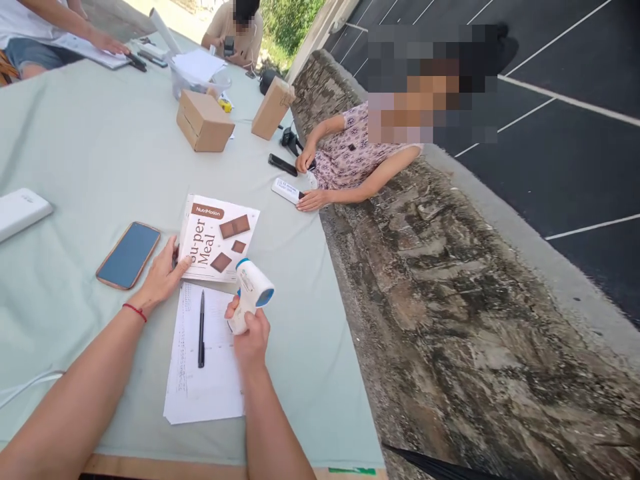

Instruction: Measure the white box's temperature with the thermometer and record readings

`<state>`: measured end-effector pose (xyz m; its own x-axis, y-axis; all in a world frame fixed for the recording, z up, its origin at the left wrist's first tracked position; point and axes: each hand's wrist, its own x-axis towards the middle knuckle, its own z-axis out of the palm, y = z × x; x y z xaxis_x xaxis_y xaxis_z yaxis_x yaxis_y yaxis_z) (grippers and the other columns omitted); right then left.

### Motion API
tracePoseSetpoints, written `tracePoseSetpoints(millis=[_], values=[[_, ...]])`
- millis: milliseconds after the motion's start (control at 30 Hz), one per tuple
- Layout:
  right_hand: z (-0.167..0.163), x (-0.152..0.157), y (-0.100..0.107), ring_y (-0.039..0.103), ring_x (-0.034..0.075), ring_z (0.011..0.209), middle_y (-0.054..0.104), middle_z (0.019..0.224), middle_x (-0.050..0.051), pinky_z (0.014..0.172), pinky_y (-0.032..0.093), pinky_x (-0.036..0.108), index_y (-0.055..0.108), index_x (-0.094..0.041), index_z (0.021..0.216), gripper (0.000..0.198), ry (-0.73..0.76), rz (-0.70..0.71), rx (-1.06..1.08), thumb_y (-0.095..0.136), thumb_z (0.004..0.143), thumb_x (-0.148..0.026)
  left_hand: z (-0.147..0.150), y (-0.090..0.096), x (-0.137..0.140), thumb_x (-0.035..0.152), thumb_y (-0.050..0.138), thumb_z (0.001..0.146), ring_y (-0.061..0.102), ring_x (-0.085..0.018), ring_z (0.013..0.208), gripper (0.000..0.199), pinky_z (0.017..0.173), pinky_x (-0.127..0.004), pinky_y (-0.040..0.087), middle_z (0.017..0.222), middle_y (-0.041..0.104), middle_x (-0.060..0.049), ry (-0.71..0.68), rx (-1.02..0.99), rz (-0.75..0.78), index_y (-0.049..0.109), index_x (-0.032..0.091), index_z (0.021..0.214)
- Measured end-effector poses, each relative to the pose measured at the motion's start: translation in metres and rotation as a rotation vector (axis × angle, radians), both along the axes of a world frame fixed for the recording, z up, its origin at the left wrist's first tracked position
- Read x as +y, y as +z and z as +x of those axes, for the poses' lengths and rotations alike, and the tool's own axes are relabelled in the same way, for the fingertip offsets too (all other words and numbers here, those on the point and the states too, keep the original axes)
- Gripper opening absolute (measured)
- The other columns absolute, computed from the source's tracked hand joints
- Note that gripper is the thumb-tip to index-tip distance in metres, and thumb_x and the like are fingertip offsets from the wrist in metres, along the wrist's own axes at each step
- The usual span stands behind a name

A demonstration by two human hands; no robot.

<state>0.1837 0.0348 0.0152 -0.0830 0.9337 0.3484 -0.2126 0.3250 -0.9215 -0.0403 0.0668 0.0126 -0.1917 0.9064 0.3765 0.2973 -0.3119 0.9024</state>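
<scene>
My left hand (163,272) grips the near left edge of a white and brown meal box (220,233) printed with chocolate pieces; its thumb lies over the front. In my right hand (253,333) is a white and blue infrared thermometer gun (254,283), held by its handle. The thermometer's head overlaps the box's lower right corner in view; whether they touch I cannot tell. Beneath both hands lie printed paper sheets (205,393) with a black pen (201,333) on top. A smartphone (129,255) with a dark screen lies left of my left hand.
A white power bank (23,212) lies at the far left. Cardboard boxes (204,121) and a plastic tub (183,83) of papers stand toward the back. One person (370,147) sits at the right edge, others at the far end. A stone wall (450,300) borders the tablecloth (75,153).
</scene>
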Motion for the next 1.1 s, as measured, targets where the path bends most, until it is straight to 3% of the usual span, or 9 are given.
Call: tracePoseSetpoints(millis=[100, 200, 400, 700, 1100], values=[[-0.007, -0.001, -0.008, 0.054, 0.019, 0.073, 0.058, 0.076, 0.006, 0.072, 0.044, 0.032, 0.062, -0.014, 0.088, 0.043, 0.061, -0.046, -0.101, 0.060, 0.089, -0.057, 0.000, 0.008, -0.005, 0.071, 0.039, 0.095, 0.058, -0.032, 0.114, 0.073, 0.103, -0.048, 0.045, 0.124, 0.062, -0.014, -0.039, 0.025, -0.025, 0.048, 0.016, 0.142], [-0.009, 0.002, -0.016, 0.054, 0.017, 0.073, 0.059, 0.081, 0.006, 0.072, 0.044, 0.030, 0.062, -0.015, 0.088, 0.048, 0.107, -0.059, -0.153, 0.060, 0.093, -0.062, 0.000, 0.014, -0.006, 0.067, 0.048, 0.093, 0.058, -0.030, 0.114, 0.069, 0.102, -0.045, 0.046, 0.125, 0.062, -0.012, -0.097, 0.006, 0.015, 0.049, 0.016, 0.139], [-0.010, 0.003, -0.015, 0.052, 0.016, 0.071, 0.056, 0.083, 0.006, 0.062, 0.046, 0.028, 0.062, -0.016, 0.094, 0.049, 0.249, -0.131, -0.095, 0.069, 0.087, -0.064, 0.000, 0.012, -0.005, 0.061, 0.060, 0.089, 0.058, -0.028, 0.114, 0.068, 0.099, -0.042, 0.049, 0.129, 0.060, -0.012, -0.199, -0.062, 0.064, 0.048, 0.016, 0.139], [-0.018, 0.001, -0.007, 0.049, 0.014, 0.066, 0.054, 0.082, 0.005, 0.053, 0.042, 0.024, 0.059, -0.016, 0.095, 0.056, 0.203, -0.198, 0.019, 0.076, 0.078, -0.066, -0.002, 0.007, -0.002, 0.060, 0.061, 0.091, 0.056, -0.030, 0.119, 0.069, 0.103, -0.043, 0.049, 0.131, 0.059, -0.013, -0.208, -0.053, 0.111, 0.046, 0.018, 0.143], [-0.017, 0.000, -0.007, 0.051, 0.014, 0.064, 0.055, 0.076, 0.004, 0.054, 0.047, 0.025, 0.060, -0.016, 0.091, 0.054, 0.226, -0.186, -0.011, 0.074, 0.081, -0.067, -0.001, 0.011, -0.004, 0.062, 0.061, 0.089, 0.057, -0.029, 0.119, 0.072, 0.102, -0.044, 0.049, 0.132, 0.060, -0.013, -0.205, -0.053, 0.086, 0.046, 0.017, 0.144]])
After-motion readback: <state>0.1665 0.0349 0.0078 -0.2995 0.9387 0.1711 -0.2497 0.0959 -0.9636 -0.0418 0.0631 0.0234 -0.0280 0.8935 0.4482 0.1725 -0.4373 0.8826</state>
